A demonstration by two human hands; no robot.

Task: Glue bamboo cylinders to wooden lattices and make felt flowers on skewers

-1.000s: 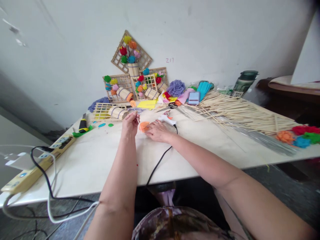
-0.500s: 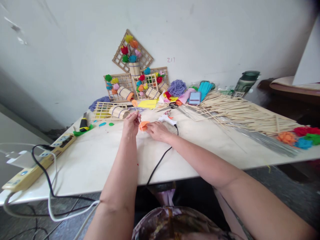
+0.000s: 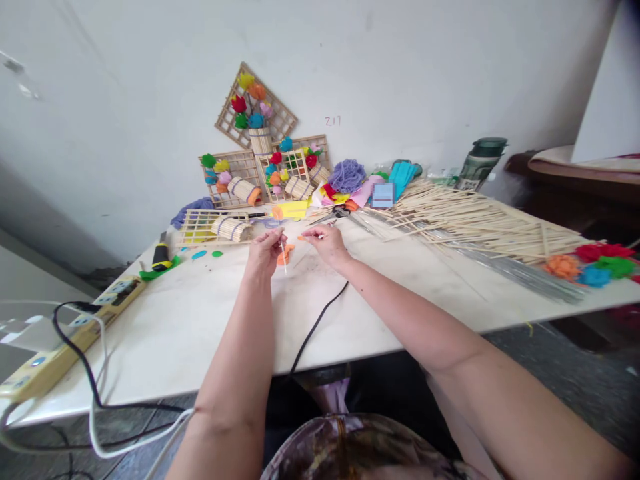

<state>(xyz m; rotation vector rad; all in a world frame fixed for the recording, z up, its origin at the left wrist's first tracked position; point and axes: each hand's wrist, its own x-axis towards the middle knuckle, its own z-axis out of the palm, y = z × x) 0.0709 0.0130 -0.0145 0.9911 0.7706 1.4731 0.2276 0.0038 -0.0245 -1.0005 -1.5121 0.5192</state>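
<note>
My left hand (image 3: 267, 252) is closed round a thin pale stick (image 3: 285, 261), which stands nearly upright. At the stick's upper end is an orange piece (image 3: 277, 213), blurred in this view. Just to the right, my right hand (image 3: 327, 245) pinches a small orange petal-like piece (image 3: 301, 238) between thumb and fingertips. Behind and below the stick, more orange pieces (image 3: 286, 255) lie on the white table (image 3: 320, 300). A black cord (image 3: 320, 323) runs from under my right hand to the table's front edge; the glue gun there is mostly hidden.
Lattice panels with colourful flowers (image 3: 256, 107) lean on the wall. A power strip (image 3: 75, 333) and a utility knife (image 3: 161, 256) are at left. Bamboo sticks (image 3: 480, 213), scissors (image 3: 341, 211), purple yarn (image 3: 347, 175) and a dark bottle (image 3: 483, 163) lie or stand toward the right.
My right hand has lifted from the orange pieces on the table and now pinches one small piece near the stick. My left hand still holds the stick. The view has shifted slightly.
</note>
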